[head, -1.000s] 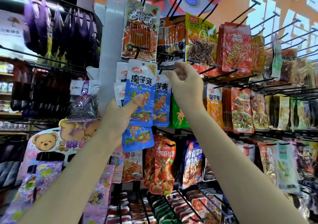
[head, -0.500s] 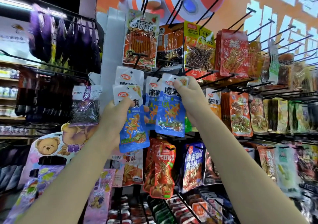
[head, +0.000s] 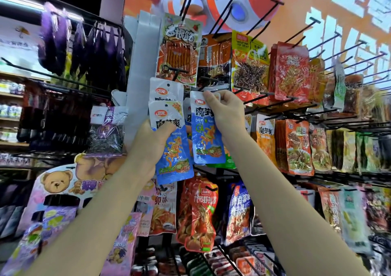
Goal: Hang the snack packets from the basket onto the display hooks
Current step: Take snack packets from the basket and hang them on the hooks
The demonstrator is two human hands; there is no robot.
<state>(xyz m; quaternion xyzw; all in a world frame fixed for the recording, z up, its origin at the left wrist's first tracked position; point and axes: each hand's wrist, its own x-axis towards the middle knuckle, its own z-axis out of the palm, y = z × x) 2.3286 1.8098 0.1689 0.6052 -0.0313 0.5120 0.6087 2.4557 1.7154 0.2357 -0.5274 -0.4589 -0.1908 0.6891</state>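
Midway: right hand (head: 227, 111) pinches top of blue packet (head: 208, 131) just under hook (head: 203, 87), not yet threaded; left hand (head: 152, 144) grips remaining packets (head: 169, 127); basket unseen.

Left hand (head: 148, 146) grips packet stack (head: 169, 131) left of single packet (head: 206, 131) (right hand (head: 227, 114) pinching top), below hook (head: 203, 87).

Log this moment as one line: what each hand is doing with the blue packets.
left hand: grips blue packets | right hand: pinches top of one blue packet below hook | not yet hung
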